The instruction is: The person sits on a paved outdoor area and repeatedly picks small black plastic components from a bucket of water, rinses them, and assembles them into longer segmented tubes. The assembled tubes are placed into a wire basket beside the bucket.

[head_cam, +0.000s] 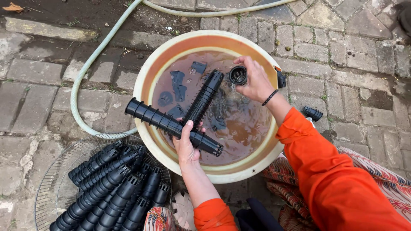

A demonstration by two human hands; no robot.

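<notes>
Left hand (pixel 187 145): clenched around 2 ribbed black tubes (pixel 173 126), crossing, long axes diagonal over the basin (pixel 147 79).
Right hand (pixel 252 79): grasping a small black cap (pixel 238 75), up-right of the tubes, apart.

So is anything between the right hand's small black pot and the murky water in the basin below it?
Nothing visible. The right hand holds the small black pot over open water in the basin; the ribbed pot stacks in the left hand lie to its side.

The person wears bright orange sleeves (pixel 334 171), a black wristband (pixel 269 97) on the right wrist, and patterned batik cloth (pixel 376 169).
</notes>
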